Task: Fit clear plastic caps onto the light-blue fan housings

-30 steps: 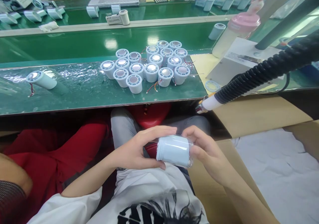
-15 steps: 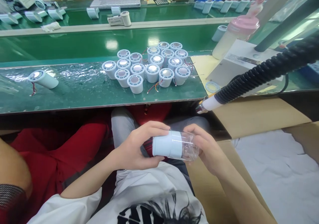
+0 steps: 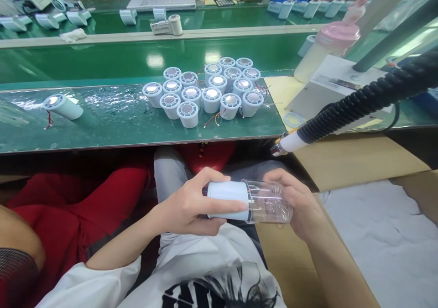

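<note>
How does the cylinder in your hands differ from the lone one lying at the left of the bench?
The held cylinder is gripped by the left hand, with a clear cup at its end in the right hand. The lone cylinder lies untouched, without a cup, red wires trailing. Both are pale blue and on their sides.

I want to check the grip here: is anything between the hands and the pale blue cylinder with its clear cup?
Nothing visible. The left hand wraps the pale blue cylinder directly, and the right hand holds the clear cup bare.
</note>
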`<action>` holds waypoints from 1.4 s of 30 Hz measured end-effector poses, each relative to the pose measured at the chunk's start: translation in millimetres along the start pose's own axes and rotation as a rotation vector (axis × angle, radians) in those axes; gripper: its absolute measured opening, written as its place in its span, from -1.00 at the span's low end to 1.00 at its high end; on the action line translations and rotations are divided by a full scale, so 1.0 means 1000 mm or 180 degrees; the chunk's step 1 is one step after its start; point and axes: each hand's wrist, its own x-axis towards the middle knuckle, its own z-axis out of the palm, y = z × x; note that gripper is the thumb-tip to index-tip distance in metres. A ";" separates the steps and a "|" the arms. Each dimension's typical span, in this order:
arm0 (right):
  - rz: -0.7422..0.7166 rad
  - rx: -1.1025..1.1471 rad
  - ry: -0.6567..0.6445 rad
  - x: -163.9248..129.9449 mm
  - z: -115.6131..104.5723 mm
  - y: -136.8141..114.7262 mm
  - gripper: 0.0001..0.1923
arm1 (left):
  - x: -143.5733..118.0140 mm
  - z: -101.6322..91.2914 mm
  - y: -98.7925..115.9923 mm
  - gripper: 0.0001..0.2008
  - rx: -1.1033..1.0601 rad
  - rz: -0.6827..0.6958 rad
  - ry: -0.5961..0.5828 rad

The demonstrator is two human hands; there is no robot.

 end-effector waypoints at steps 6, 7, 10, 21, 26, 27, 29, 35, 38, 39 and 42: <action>0.0083 0.0133 -0.0076 0.000 0.000 0.002 -0.60 | 0.001 -0.001 0.007 -0.76 -0.0024 0.0045 -0.0152; 0.0109 0.0160 -0.0070 0.000 0.000 0.002 -0.59 | 0.001 -0.001 0.007 -0.76 -0.0046 0.0047 -0.0107; 0.0152 0.0216 -0.0075 0.000 0.000 0.002 -0.58 | 0.002 0.004 0.004 -0.69 -0.0150 0.0005 0.0177; 0.0220 -0.0098 -0.0130 0.001 0.000 0.003 -0.58 | 0.002 -0.001 0.004 -0.73 -0.0367 -0.0316 -0.0260; 0.0339 -0.0460 -0.0373 0.000 0.009 -0.001 -0.57 | 0.000 0.008 -0.002 -0.24 -0.0936 -0.0184 -0.0122; 0.0395 -0.0504 -0.0439 0.000 0.011 -0.001 -0.58 | 0.000 0.010 -0.003 -0.16 -0.1040 -0.0240 -0.0123; 0.0544 -0.0476 -0.0518 0.001 0.013 0.000 -0.58 | -0.001 0.013 -0.005 -0.09 -0.1220 -0.0476 -0.0103; 0.0923 -0.0163 -0.0646 0.005 0.014 0.004 -0.53 | 0.000 0.011 -0.006 -0.10 -0.1328 -0.0617 -0.0089; 0.1007 0.0005 -0.0727 0.005 0.017 0.003 -0.52 | 0.000 0.009 -0.007 -0.18 -0.1236 -0.0399 -0.0185; 0.1042 0.0045 -0.0736 0.005 0.019 0.003 -0.51 | 0.000 0.009 -0.007 -0.22 -0.1220 -0.0359 -0.0211; 0.1171 0.0071 -0.0785 0.005 0.022 0.002 -0.44 | 0.002 0.008 -0.005 -0.31 -0.1212 -0.0413 -0.0232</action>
